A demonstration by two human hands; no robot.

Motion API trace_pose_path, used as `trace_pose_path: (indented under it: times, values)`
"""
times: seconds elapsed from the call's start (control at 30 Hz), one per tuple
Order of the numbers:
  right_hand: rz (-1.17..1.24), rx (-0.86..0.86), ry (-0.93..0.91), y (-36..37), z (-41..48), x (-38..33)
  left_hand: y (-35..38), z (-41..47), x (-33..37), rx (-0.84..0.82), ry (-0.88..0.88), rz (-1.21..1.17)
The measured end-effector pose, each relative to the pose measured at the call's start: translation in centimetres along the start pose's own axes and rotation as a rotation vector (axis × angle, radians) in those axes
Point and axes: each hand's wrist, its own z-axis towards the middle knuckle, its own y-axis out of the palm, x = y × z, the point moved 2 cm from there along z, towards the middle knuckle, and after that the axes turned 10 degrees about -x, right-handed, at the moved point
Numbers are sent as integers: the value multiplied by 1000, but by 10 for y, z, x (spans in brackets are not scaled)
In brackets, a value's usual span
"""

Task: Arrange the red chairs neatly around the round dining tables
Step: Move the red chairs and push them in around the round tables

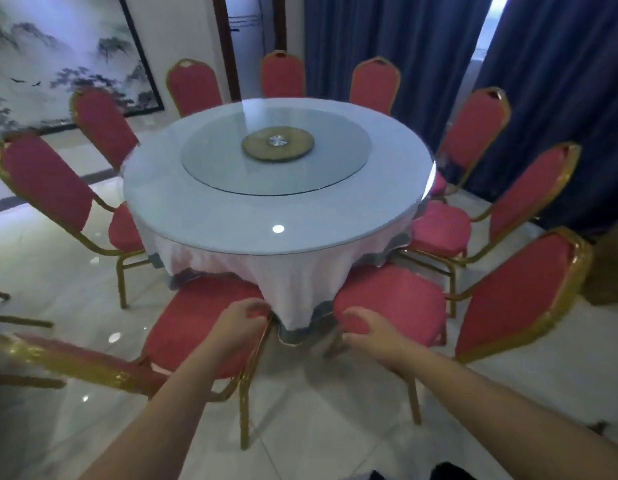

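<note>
A round dining table [210,216] with a pale cloth and a glass turntable [276,154] stands in the middle, ringed by several red chairs with gold frames. Two of them are nearest me, both turned sideways to the table with their seats toward each other. My left hand [240,323] grips the front corner of the near-left chair's seat [193,327]. The near-right chair's seat [390,299] has my right hand [368,332] curled round its front edge. The tablecloth's corner hangs between the two seats.
Dark blue curtains [370,43] hang behind the table and at the right. A framed landscape painting [58,53] leans on the left wall. Chair legs of another set [20,320] poke in at the far left. The tiled floor [318,427] is glossy.
</note>
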Motion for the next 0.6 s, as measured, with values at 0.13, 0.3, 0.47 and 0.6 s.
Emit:
trace_pose_path:
  times: [0.13, 0.3, 0.47, 0.6]
  values:
    - [-288, 182, 89, -129, -19, 96, 124, 43, 89, -288, 43, 24]
    - [-557, 530, 318, -260, -53, 187, 247, 69, 191, -454, 97, 108]
    - [306, 811, 412, -332, -71, 260, 316, 73, 253, -584, 113, 98]
    - [989, 642, 340, -327, -46, 287, 333, 79, 267, -568, 73, 117]
